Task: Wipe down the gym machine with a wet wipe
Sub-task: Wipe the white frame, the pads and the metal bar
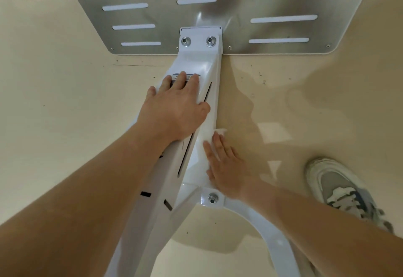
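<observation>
Wiping step: flat right hand [226, 170] presses thin white wet wipe [219, 133] on white steel machine beam [196, 65]; flat left hand [174, 111] braces, holds nothing. Next: slide twd 12 o'clock.

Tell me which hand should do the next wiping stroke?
Right. The right hand presses the wet wipe flat on the right face of the beam; the left hand rests on top without one.

The machine frame [197, 65] is finished in glossy white, its base plate [235, 8] in brushed silver patterned with white strips. The wet wipe [220, 132] is shown white, the floor [65, 106] cream, the shoe [333, 183] grey-and-white.
</observation>
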Tool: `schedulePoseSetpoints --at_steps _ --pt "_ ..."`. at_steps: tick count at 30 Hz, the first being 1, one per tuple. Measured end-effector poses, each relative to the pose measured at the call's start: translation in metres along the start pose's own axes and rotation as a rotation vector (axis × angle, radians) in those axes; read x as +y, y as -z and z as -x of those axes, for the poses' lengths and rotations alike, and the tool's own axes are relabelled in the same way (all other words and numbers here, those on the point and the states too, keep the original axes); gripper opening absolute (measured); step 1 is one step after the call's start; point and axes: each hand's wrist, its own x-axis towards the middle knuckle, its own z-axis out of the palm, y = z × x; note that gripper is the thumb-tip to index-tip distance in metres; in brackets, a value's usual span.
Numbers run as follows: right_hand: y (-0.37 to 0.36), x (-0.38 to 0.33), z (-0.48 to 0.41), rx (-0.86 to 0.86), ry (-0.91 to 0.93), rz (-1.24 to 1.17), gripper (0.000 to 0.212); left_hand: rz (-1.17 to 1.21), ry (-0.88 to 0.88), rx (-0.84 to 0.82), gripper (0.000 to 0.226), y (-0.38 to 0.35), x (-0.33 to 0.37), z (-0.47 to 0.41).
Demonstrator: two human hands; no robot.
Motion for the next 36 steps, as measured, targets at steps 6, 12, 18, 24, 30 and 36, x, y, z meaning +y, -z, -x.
schedulePoseSetpoints --at_steps 6,12,18,24,30,36 --pt "0.034 0.011 -0.037 -0.096 -0.011 -0.134 0.078 -0.005 -0.032 0.028 0.059 0.000 0.001 0.000" --pt "-0.004 -0.015 0.036 -0.403 -0.005 -0.239 0.061 0.007 -0.003 0.025 0.057 -0.001 0.009 0.006" --pt "0.021 -0.006 0.057 -0.430 0.017 -0.134 0.061 -0.123 0.008 -0.055 0.079 0.002 0.031 0.039" --pt "0.006 0.062 0.126 -0.588 -0.265 -0.122 0.087 -0.473 -0.317 -0.175 0.061 -0.038 0.080 0.081" --pt "-0.008 0.009 0.073 -0.314 0.068 -0.273 0.075 -0.170 -0.036 -0.541 0.075 -0.126 0.082 0.091" --pt "-0.024 0.033 0.070 -0.328 -0.158 -0.280 0.089 -0.169 0.002 -0.573 0.074 -0.152 0.072 0.082"
